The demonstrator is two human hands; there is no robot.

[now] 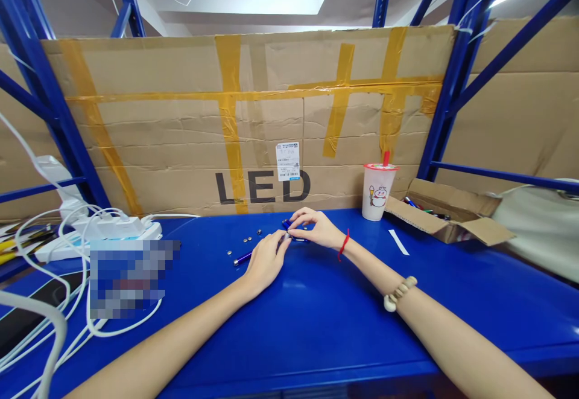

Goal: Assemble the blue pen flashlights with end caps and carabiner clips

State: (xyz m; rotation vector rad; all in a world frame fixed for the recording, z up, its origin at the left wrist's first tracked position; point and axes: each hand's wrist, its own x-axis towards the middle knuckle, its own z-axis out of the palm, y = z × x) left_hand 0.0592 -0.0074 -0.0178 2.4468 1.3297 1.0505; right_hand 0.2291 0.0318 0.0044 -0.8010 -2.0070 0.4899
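My left hand (266,261) and my right hand (316,230) meet above the blue tabletop, fingers pinched. A small silvery piece (287,235) shows between their fingertips; its kind is too small to tell. Partly under my left hand lies a shiny blue-purple metal tube (242,259) with a silver end. Another blue piece (286,224) is by my right fingers, partly hidden. Several small round silvery discs lie scattered to the left of my hands, such as a single disc (229,253) and a darker-looking one (259,232).
Behind the table stands a taped cardboard sheet (181,145). To the right are a paper cup with a red straw (378,194), a white strip (398,242) and an open carton (425,218) with pen-like items. White cables and a power strip (113,230) crowd the left.
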